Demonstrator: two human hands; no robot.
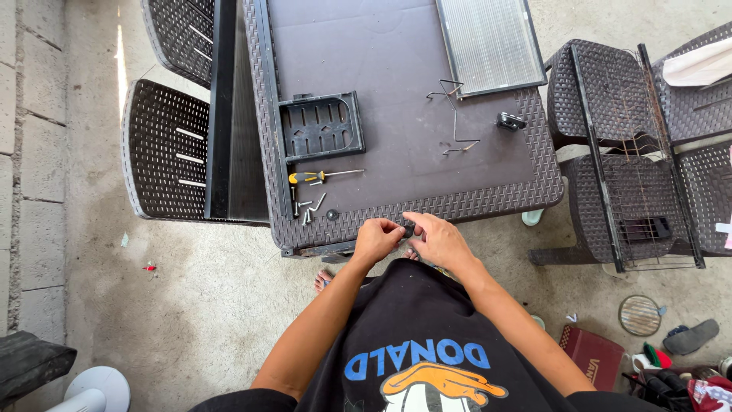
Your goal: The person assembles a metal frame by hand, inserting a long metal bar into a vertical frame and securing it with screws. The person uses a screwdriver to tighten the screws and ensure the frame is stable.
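The head view shows both hands meeting at the near edge of the dark brown woven-pattern plastic counter (396,160), where the fingers (393,226) pinch a small dark part (409,228) between them. The left hand (375,240) has its fingers curled together against the part from one side; the right hand (440,240) closes thumb and forefinger on it from the other. The part is too small to tell what it is.

Just beyond the left fingers lie a small black round cap (332,215) and a loose cluster of silver screws (309,209), and a little farther a yellow-and-black-handled screwdriver (320,176). Past that sits a black slotted plastic tray panel (322,127). Ahead of the right fingers, farther up the counter, rest a bent wire bracket (455,122) and a small black knob-like piece (510,120), with a ribbed silver metal panel (489,44) at the far end.

Judging from this layout, the work looks to be partway along: several pieces lie separate and the screws are loose, so much fastening appears to be left, though which pieces belong together cannot be told.
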